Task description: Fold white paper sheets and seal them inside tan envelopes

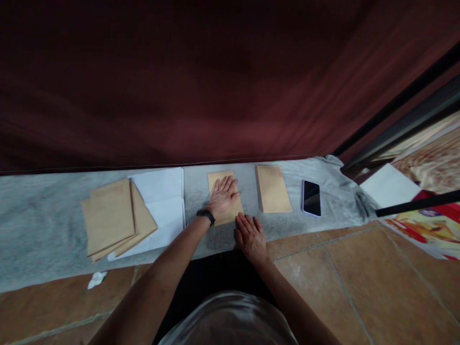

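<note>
Under my left hand [223,195] lies a brown paper envelope [214,178]; the palm rests flat on it with the fingers stretched toward its far right side. My right hand [250,237] is flat too, its fingertips at the envelope's near right corner. A second brown envelope or small stack of them [273,189] sits a little to the right, apart from both hands. To the left, several larger brown envelopes [110,215] overlap one another, partly covering white paper sheets [163,201] that show a crease across the middle.
A grey cloth [43,220] covers the long, low surface. At its right part lies a phone [311,198] with a dark screen. A dark red curtain [187,96] hangs behind. Black bars [409,96] and a colourful printed sheet [431,225] are at the right; tiled floor [323,282] is in front.
</note>
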The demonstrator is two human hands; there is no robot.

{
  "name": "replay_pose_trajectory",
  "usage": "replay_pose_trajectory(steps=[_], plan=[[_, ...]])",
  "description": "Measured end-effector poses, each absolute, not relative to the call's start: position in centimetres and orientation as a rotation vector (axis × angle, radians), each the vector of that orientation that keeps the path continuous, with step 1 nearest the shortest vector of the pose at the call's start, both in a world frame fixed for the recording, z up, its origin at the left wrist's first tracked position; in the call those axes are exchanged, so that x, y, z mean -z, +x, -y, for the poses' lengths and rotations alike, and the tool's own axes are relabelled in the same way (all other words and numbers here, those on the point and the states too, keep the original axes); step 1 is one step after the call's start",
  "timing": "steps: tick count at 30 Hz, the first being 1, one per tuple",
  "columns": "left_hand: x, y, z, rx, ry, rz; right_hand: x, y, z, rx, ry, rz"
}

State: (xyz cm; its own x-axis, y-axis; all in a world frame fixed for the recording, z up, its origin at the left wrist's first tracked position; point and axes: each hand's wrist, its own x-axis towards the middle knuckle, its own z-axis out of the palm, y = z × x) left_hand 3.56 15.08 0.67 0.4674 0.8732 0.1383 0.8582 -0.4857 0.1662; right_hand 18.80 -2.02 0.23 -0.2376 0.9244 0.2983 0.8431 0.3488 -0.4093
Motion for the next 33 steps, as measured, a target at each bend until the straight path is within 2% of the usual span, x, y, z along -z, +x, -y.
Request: replay_pose_trajectory(steps=[15, 25, 33], plan=[[-1.4, 4.0, -18.6, -0.186, 2.491, -1.689, -0.3, 18.6, 2.0, -0.142, -1.584, 2.171], [-1.1, 3.9, -15.7, -0.212, 2.544, -1.575, -0.3, 18.7, 2.0, -0.14, -1.584, 2.192], [-1.2, 3.2, -10.2, -0.128, 2.555, -1.353, -0.2, 18.8, 2.0, -0.116, -1.61, 2.195]])
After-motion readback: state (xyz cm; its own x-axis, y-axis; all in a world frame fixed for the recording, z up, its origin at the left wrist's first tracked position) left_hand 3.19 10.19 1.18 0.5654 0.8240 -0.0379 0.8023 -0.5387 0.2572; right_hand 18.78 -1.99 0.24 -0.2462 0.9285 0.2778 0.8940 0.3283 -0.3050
